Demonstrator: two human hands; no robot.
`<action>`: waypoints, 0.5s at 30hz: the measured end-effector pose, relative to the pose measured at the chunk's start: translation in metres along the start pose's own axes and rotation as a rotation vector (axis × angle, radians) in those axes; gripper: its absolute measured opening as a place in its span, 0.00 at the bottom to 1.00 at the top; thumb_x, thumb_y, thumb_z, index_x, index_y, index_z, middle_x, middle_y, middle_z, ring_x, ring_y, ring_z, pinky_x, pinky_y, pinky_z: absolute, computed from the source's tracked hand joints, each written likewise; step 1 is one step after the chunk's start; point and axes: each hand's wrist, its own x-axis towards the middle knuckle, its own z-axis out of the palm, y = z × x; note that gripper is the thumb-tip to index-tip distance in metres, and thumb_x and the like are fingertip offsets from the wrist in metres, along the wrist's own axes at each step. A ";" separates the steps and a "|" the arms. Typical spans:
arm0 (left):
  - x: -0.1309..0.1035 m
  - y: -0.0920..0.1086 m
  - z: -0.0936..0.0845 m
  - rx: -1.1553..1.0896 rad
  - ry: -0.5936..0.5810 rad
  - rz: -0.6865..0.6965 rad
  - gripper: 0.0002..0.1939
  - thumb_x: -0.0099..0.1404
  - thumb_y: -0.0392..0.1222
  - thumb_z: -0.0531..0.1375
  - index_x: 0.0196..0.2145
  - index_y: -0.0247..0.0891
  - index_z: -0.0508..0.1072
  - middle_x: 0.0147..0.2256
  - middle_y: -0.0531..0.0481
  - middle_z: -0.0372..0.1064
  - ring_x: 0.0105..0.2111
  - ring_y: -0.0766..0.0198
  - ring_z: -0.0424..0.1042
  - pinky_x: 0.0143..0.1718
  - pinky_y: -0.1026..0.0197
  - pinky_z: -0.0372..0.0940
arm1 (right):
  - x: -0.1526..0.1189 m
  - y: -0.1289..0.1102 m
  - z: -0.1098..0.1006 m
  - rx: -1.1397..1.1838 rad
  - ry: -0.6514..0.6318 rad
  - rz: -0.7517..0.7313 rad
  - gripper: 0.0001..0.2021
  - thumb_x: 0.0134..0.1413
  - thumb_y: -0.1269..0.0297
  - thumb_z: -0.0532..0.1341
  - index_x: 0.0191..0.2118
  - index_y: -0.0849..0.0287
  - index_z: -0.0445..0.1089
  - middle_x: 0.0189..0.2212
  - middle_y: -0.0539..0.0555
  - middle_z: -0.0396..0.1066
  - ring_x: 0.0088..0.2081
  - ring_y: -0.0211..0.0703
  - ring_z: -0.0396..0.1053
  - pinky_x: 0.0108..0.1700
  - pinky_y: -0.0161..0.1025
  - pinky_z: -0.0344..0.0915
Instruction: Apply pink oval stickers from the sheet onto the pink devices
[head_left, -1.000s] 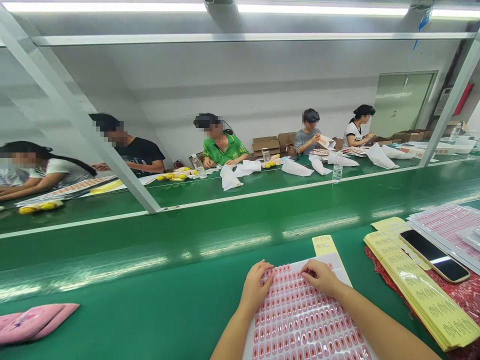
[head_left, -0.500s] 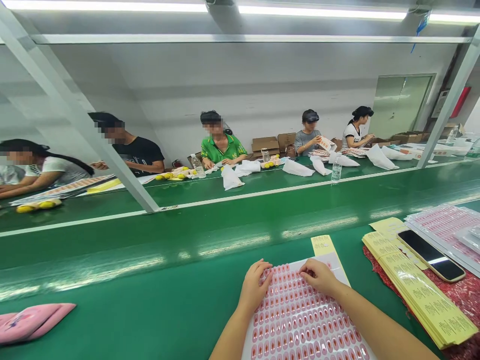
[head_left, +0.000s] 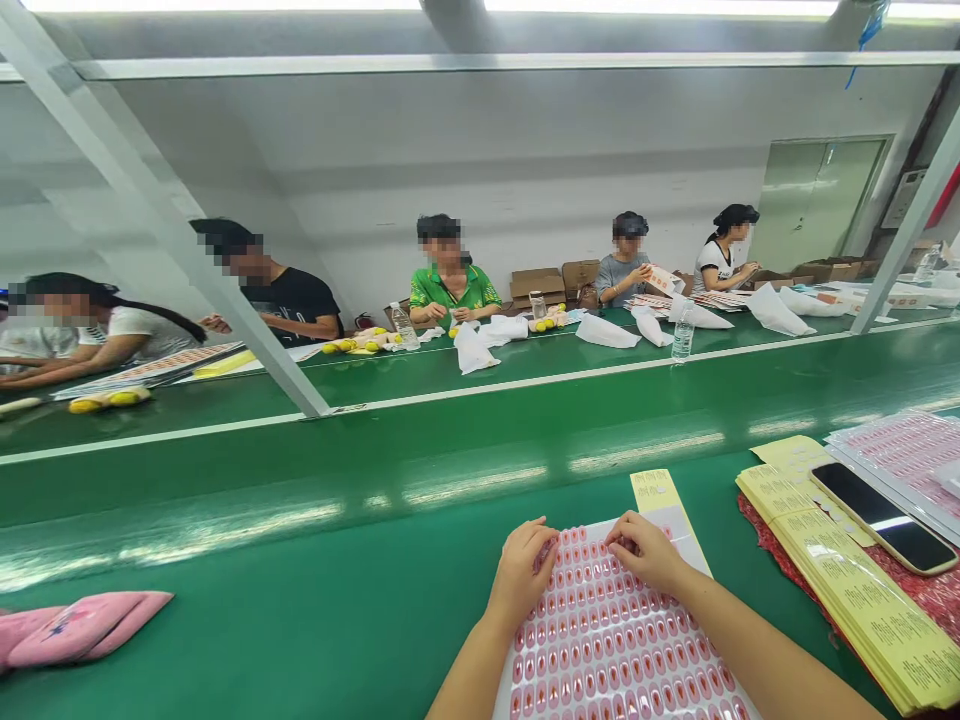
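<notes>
On the green table a white sheet (head_left: pixel 600 640) carries rows of glossy pink oval pieces with red centres. My left hand (head_left: pixel 523 568) rests on its upper left edge, fingers curved over the top rows and thumb apart from them. Near the upper right part of the sheet, my right hand (head_left: pixel 646 552) has thumb and forefinger pinched together just over the top row. Whatever is between those fingertips is too small to make out. A yellow printed strip (head_left: pixel 654 484) sticks out from under the sheet's upper right corner.
To the right lie a stack of yellow printed strips (head_left: pixel 855 590), a phone (head_left: pixel 885 517), red wrapping (head_left: pixel 930 600) and more pink-patterned sheets (head_left: pixel 900 450). A pink cloth item (head_left: pixel 90 628) lies far left. Several people sit across the raised green bench (head_left: pixel 450 430), behind slanted metal posts (head_left: pixel 247 310).
The view has shifted slightly, moving everything a little to the right. Both my hands keep nearly the same places on the sheet. Across the bench, the person in green has raised their hands.
</notes>
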 end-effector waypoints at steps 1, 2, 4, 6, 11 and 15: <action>0.000 0.000 0.000 0.003 0.001 0.004 0.09 0.59 0.40 0.51 0.32 0.42 0.71 0.32 0.48 0.73 0.44 0.54 0.68 0.46 0.49 0.60 | 0.000 0.000 0.000 0.006 0.000 -0.003 0.06 0.48 0.72 0.54 0.30 0.59 0.69 0.30 0.52 0.63 0.27 0.35 0.62 0.30 0.34 0.60; 0.000 0.000 0.000 0.006 0.005 0.006 0.09 0.59 0.40 0.50 0.32 0.42 0.71 0.31 0.49 0.73 0.43 0.55 0.68 0.46 0.50 0.60 | 0.000 0.001 0.000 0.011 0.000 -0.006 0.06 0.48 0.72 0.54 0.30 0.59 0.69 0.30 0.52 0.63 0.27 0.35 0.62 0.30 0.34 0.60; 0.000 -0.002 0.000 0.012 0.023 0.004 0.10 0.59 0.40 0.50 0.31 0.42 0.71 0.30 0.49 0.73 0.42 0.56 0.69 0.46 0.50 0.61 | 0.000 0.002 0.000 0.016 0.001 -0.013 0.06 0.48 0.72 0.54 0.30 0.59 0.68 0.30 0.52 0.63 0.27 0.35 0.62 0.30 0.34 0.61; 0.000 -0.004 -0.001 0.022 0.054 -0.007 0.11 0.60 0.40 0.49 0.31 0.41 0.71 0.30 0.48 0.73 0.41 0.56 0.69 0.45 0.50 0.62 | 0.001 0.003 0.001 0.015 0.000 -0.016 0.07 0.48 0.72 0.54 0.31 0.59 0.68 0.31 0.52 0.63 0.27 0.35 0.62 0.30 0.34 0.61; -0.001 -0.008 -0.002 0.041 0.122 -0.031 0.11 0.60 0.41 0.49 0.31 0.40 0.71 0.31 0.47 0.73 0.38 0.57 0.70 0.43 0.51 0.63 | 0.002 0.006 0.002 0.004 0.013 -0.010 0.07 0.49 0.71 0.53 0.31 0.60 0.68 0.31 0.53 0.63 0.27 0.36 0.62 0.30 0.35 0.61; -0.001 -0.007 -0.001 0.049 0.147 -0.028 0.11 0.60 0.41 0.49 0.31 0.41 0.71 0.30 0.48 0.73 0.37 0.58 0.71 0.42 0.52 0.64 | 0.003 0.008 0.003 -0.010 0.022 0.005 0.07 0.49 0.71 0.53 0.31 0.60 0.67 0.31 0.53 0.63 0.27 0.36 0.62 0.31 0.36 0.60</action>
